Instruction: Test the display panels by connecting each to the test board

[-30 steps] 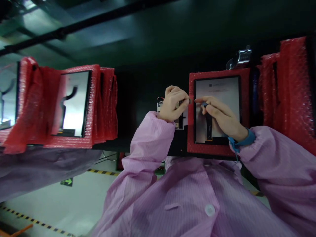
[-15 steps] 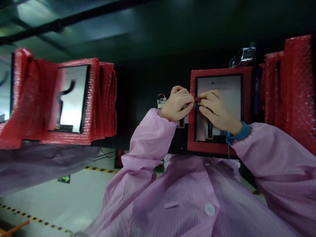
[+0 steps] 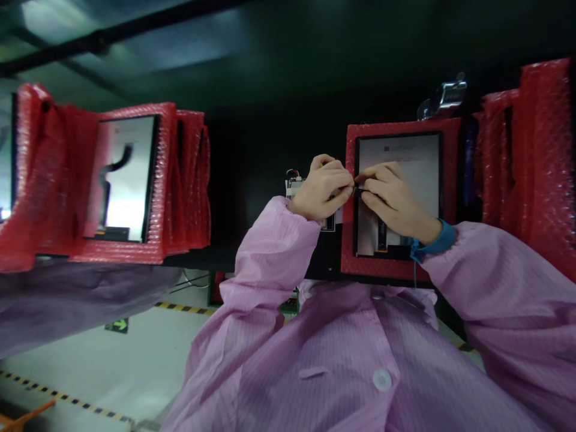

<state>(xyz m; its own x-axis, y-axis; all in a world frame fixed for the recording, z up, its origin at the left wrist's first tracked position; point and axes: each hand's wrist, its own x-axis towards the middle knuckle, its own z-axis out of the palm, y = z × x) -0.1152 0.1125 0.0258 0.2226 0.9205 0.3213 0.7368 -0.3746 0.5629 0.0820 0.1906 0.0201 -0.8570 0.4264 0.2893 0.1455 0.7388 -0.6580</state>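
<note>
A flat display panel (image 3: 414,162) lies in red bubble wrap (image 3: 348,240) in front of me. My left hand (image 3: 320,193) is curled at the panel's left edge, fingers pinched on a small connector I can barely see. My right hand (image 3: 390,201) rests over the panel, thumb and forefinger pinched on the end of a dark flex cable (image 3: 382,235) that runs down the panel's back. The two pinches touch at the panel's left rim. A small circuit board (image 3: 294,183) sits just behind my left hand. A blue wrist strap (image 3: 436,243) circles my right wrist.
Another panel (image 3: 123,180) in red bubble wrap stands at the left, with more red wraps stacked beside it. Further red-wrapped pieces (image 3: 535,162) stand at the right. A metal clamp (image 3: 445,96) sits behind the panel. Pale floor with yellow-black tape (image 3: 180,309) shows below.
My right hand moved left from pointing across the panel and pinched the cable end against my left hand's fingers. Since half a second ago, almost nothing has shifted.
</note>
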